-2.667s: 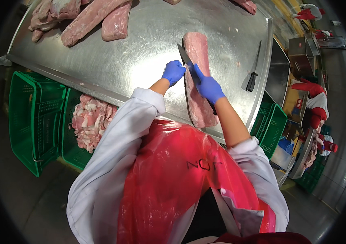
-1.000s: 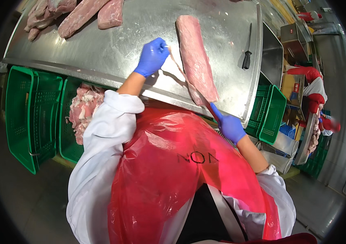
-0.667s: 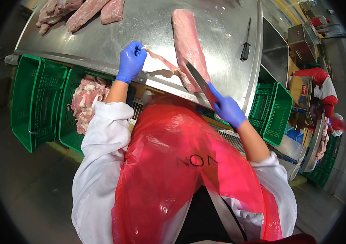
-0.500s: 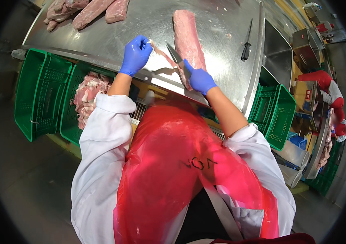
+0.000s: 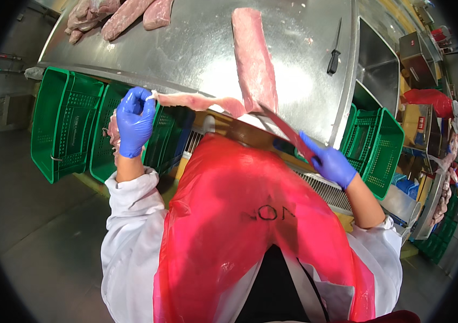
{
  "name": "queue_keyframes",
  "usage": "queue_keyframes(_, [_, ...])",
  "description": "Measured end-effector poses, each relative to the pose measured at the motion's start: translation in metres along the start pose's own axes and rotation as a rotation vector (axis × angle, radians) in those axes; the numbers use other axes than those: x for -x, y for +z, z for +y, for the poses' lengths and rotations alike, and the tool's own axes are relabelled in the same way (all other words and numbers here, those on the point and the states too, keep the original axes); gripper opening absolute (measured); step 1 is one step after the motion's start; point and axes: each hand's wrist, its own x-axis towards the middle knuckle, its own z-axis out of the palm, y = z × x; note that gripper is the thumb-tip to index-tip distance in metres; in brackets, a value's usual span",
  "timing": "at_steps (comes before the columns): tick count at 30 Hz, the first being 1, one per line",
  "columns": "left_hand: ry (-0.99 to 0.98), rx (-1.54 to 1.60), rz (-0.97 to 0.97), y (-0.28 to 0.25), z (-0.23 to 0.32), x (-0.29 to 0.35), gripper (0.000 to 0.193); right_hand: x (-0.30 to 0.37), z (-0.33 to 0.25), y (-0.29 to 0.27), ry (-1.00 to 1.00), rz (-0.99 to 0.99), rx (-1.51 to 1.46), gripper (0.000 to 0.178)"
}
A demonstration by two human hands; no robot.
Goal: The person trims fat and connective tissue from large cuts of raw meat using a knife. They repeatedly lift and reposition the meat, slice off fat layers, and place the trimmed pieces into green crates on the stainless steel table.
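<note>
A long pale-pink piece of boneless meat (image 5: 254, 59), a loin by its look, lies lengthwise on the steel table (image 5: 196, 59), its near end by the front edge. My left hand (image 5: 135, 126), in a blue glove, pinches the whitish end of a long meat strip (image 5: 199, 101). That strip stretches sideways to the loin's near end; whether it is still joined there I cannot tell. In my gloved right hand (image 5: 334, 164) is a knife (image 5: 285, 129), blade pointing up and left, its tip close to the loin's near end. My fingers cover the handle.
Several more meat pieces (image 5: 126, 19) lie at the table's far left. A second knife (image 5: 334, 62) with a black handle rests at the right. Green crates (image 5: 51, 129) stand at the left, one holding meat trimmings (image 5: 113, 132); another crate (image 5: 382, 153) and a steel basin (image 5: 377, 64) are right.
My left hand has moved left and down, over the crates, drawing the strip out sideways. My right hand has moved right and nearer with the knife, away from the loin's side.
</note>
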Motion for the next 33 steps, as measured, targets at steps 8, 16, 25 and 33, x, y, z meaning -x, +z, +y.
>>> queue_keyframes(8, [0.448,-0.391,-0.28,0.058,0.069,-0.061,0.007,-0.164,-0.046,0.032,-0.061,0.034,-0.097,0.071])
queue_keyframes(16, [0.547,-0.091,0.286,-0.026,0.135,-0.028,0.015,-0.101,-0.034,0.031,-0.125,-0.16,-0.18,0.077])
queue_keyframes(25, [0.14,-0.653,0.456,-0.315,0.019,0.018,0.011,-0.067,-0.011,0.017,-0.041,-0.083,-1.129,0.077])
queue_keyframes(33, [-0.334,-1.188,-0.124,-0.182,-0.12,-0.048,0.071,-0.01,0.052,0.05,-0.018,0.248,-1.495,0.079])
